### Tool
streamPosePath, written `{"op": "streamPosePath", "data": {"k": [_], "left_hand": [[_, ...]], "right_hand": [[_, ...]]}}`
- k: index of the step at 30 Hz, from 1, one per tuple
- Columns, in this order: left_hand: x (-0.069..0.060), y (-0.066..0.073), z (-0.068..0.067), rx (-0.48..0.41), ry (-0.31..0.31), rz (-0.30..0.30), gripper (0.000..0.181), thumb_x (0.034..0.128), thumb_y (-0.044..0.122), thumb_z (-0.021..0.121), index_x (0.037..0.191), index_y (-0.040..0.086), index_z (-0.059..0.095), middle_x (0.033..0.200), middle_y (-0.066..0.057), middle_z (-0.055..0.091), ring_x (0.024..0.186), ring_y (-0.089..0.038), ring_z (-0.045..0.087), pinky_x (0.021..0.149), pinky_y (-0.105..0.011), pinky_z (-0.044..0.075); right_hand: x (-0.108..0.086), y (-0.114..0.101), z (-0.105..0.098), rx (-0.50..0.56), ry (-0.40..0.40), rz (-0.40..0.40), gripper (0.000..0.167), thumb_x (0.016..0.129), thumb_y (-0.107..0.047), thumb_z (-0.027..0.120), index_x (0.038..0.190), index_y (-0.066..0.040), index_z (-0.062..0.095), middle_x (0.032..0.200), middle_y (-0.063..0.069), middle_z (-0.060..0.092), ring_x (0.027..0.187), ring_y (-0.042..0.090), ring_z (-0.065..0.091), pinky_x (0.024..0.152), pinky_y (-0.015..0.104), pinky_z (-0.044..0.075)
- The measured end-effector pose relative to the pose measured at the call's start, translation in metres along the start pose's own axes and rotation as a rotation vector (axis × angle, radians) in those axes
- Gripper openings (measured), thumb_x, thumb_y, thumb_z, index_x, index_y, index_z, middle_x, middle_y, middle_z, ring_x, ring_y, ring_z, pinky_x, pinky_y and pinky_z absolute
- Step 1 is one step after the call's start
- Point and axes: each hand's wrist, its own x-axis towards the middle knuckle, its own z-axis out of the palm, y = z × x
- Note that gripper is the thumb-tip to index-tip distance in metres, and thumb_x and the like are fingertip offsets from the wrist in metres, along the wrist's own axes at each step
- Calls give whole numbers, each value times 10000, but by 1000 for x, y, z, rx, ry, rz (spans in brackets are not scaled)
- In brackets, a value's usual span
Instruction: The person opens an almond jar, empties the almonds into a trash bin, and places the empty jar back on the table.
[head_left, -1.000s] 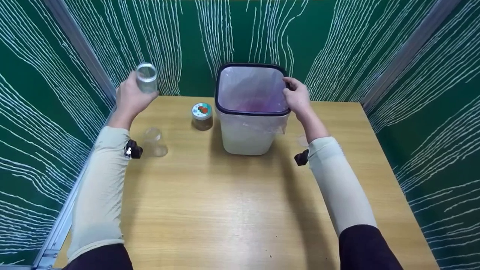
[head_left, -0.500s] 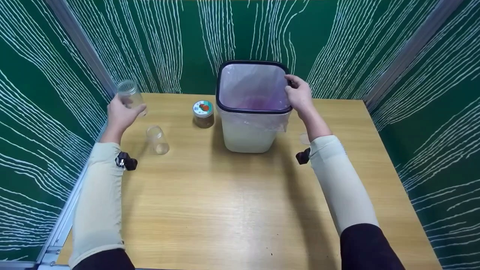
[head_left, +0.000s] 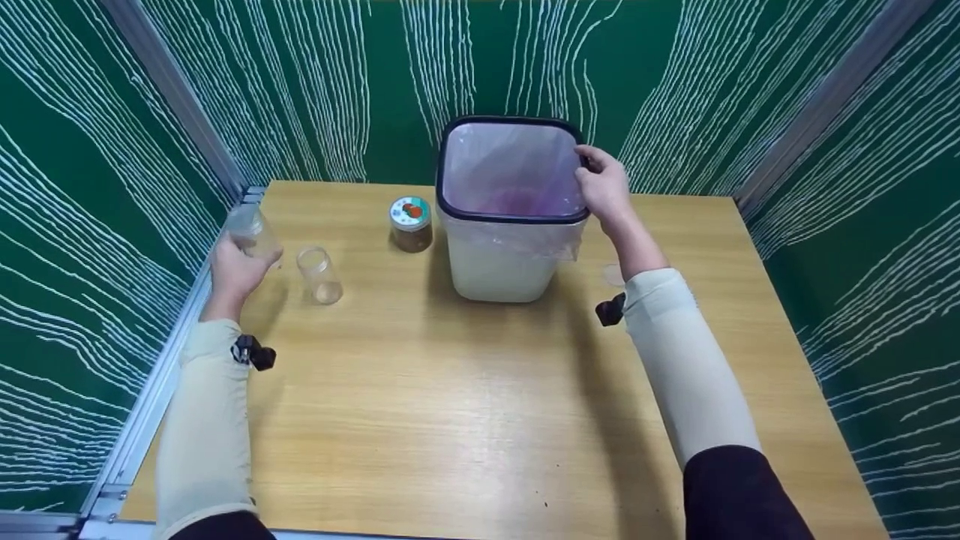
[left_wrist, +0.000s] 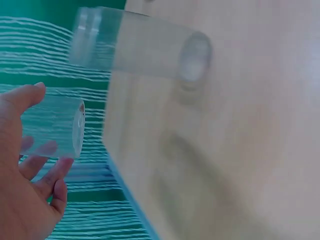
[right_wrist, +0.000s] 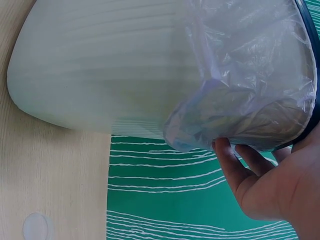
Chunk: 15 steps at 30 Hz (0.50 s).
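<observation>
My left hand (head_left: 238, 271) grips a clear jar (head_left: 253, 229) at the table's far left corner. In the left wrist view the fingers and thumb curl round this jar (left_wrist: 52, 126), its round base above the tabletop. Just right of that hand, a second clear jar (head_left: 320, 276) stands on the table. My right hand (head_left: 604, 184) holds the right side of the dark rim of a white bin (head_left: 501, 259) lined with a thin bag. The right wrist view has the fingers of the hand (right_wrist: 272, 187) bent under the bag's overhanging edge (right_wrist: 200, 122).
A lidded jar (head_left: 411, 225) with brown contents stands left of the bin. A clear disc (head_left: 613, 275) lies on the table (head_left: 465, 420), right of the bin. Green walls with white lines (head_left: 405, 90) and metal posts enclose the table's back and sides.
My left hand has moved left and down toward the table with its jar, which was higher and further right before. The right hand has stayed on the bin's rim.
</observation>
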Motion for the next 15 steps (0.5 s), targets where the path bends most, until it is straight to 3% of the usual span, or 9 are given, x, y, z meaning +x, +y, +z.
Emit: {"op": "streamPosePath", "data": {"k": [4,9,15], "left_hand": [[-7,-20,8,-26,7,-14,742,829,267,772,1392,-17,381,1332,-236,480,1241,-369,440,1044,-468,365],[-16,-33,16,-27,18,-32,647,817,284,778,1259,-77,474,1248,-261,525,1173,-382,480,999,-476,392],[-25,-45,27,-48,-15,-55,685,806,284,790,1315,-28,454,1290,-261,523,1165,-377,505,980,-484,423]], "right_hand": [[-1,-1,0,-4,-5,-2,431,980,-48,431,1393,-124,531,1345,87,504,1085,180,458,820,261,418],[-1,-1,-1,-4,1,10,429,980,-46,441,1391,-128,534,1318,90,509,1107,173,450,860,264,414],[0,0,-2,5,-3,13,429,982,-47,439,1394,-122,530,1334,76,508,1116,161,440,873,261,402]]}}
